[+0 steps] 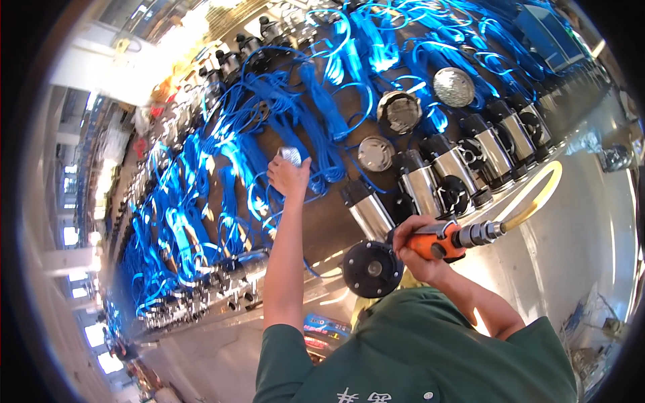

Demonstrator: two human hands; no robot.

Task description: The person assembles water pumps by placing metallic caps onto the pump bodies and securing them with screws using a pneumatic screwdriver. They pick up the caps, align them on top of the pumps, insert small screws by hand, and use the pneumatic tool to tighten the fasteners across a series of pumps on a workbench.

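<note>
My left hand (pixel 289 178) reaches out over the bench with its fingers curled round a small shiny silver piece (pixel 291 156), whose kind I cannot make out. Bundles of blue cable (pixel 322 111) lie beside and beyond that hand. Close to my body, my right hand (pixel 418 254) grips an orange air tool (pixel 430 243). A metal coupling joins the tool to a yellow hose (pixel 537 195). Just left of the right hand is a round black flanged part (pixel 373 269) with bolts around its face. A steel-bodied cylinder with a black end (pixel 368 209) lies just beyond it.
Several steel-and-black motor-like cylinders (pixel 451 166) line the bench's near right edge. Round metal pieces (pixel 376 154) and an open round housing (pixel 400 112) sit among the cables. A blue bin (pixel 547 37) stands far right. Small metal fittings (pixel 201 295) crowd the left edge.
</note>
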